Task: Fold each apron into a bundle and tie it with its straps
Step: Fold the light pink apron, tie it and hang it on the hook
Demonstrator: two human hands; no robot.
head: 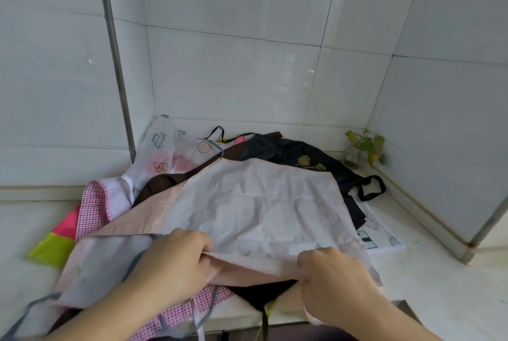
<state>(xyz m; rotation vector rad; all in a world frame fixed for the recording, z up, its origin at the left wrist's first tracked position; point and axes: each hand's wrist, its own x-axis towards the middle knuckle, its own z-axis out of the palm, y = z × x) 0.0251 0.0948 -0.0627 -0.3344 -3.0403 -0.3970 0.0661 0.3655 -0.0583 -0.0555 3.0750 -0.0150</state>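
A pale pink apron (255, 203) with a whitish underside lies on top of a heap of aprons on the counter. My left hand (176, 261) and my right hand (332, 277) both grip its near folded edge, fingers curled round the cloth. Under it lie a dark navy apron (297, 152) with gold badges and a black strap loop (371, 189), a brown apron (165, 182), a pink checked apron (93, 208) and a white apron with printed drawings (170, 148). Grey straps (203, 313) hang over the counter's front edge.
The white counter (445, 280) sits in a corner of white tiled walls (233, 74). A small green plant (362, 148) stands at the back right corner. A metal pipe (115, 60) runs up the left wall. A lime and pink cloth patch (55, 247) pokes out at left.
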